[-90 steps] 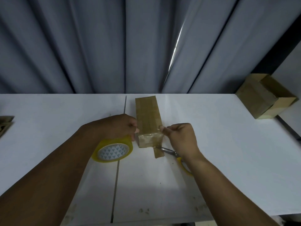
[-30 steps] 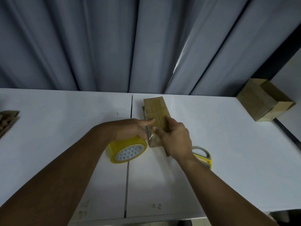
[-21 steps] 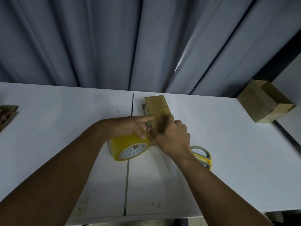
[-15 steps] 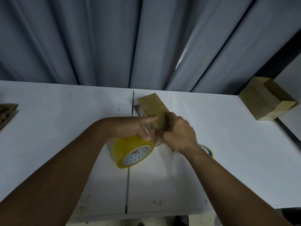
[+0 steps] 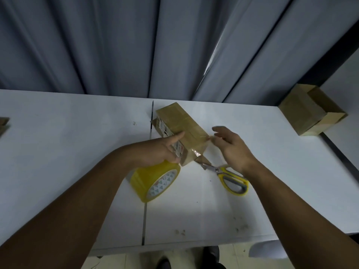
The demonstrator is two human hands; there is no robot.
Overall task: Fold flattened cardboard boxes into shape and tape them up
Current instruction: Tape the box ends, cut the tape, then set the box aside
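Centrally, the cardboard box point(image 5: 180, 131) lies on the white table point(image 5: 68, 152), running diagonally from the upper centre towards the lower right of the frame. Its flaps are closed and clear tape point(image 5: 197, 152) wraps its near end, so whatever is inside is hidden. A white label with dark writing shows on its left side.

My left hand point(image 5: 161, 152) sits at the box's left side, index finger straight along the label face. It rests over the top of the yellow tape roll point(image 5: 155, 183), which stands tilted just below and left of the box. Whether my other fingers grip the roll I cannot tell.

My right hand point(image 5: 231, 146) hovers just right of the box's near end, fingers relaxed and spread, holding nothing. Its fingertips are close to the taped corner.

Yellow-handled scissors point(image 5: 227, 175) lie on the table below my right hand, blades pointing at the box's near end.

At the upper right edge, stacked closed boxes point(image 5: 310, 111) rest at the table's corner, contents unseen. Flat cardboard point(image 5: 3, 123) shows at the far left edge. A grey curtain point(image 5: 116, 45) fills the upper frame.
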